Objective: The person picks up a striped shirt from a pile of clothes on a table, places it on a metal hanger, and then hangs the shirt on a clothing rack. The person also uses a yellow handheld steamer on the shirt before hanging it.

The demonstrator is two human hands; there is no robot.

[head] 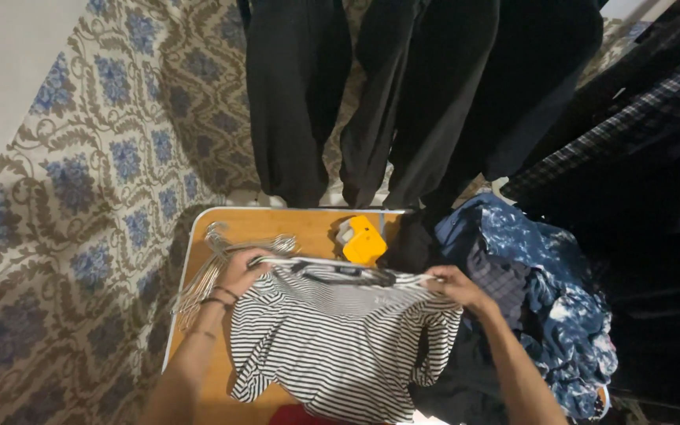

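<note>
A black-and-white striped shirt (332, 346) lies spread over a small wooden table (269, 224). My left hand (244, 270) grips its left shoulder and my right hand (452, 285) grips its right shoulder, pulling the neckline taut. A dark hanger bar seems to show at the collar, though I cannot tell for sure. Beside my left hand lies a bundle of metal wire hangers (212, 264). A yellow and white object (361, 239) sits just beyond the collar.
A heap of blue patterned and dark clothes (545, 291) fills the table's right side. Black garments (403, 94) hang behind the table. Plaid fabric (639, 118) hangs at the right. A patterned beige and blue carpet (112, 173) covers the floor on the left.
</note>
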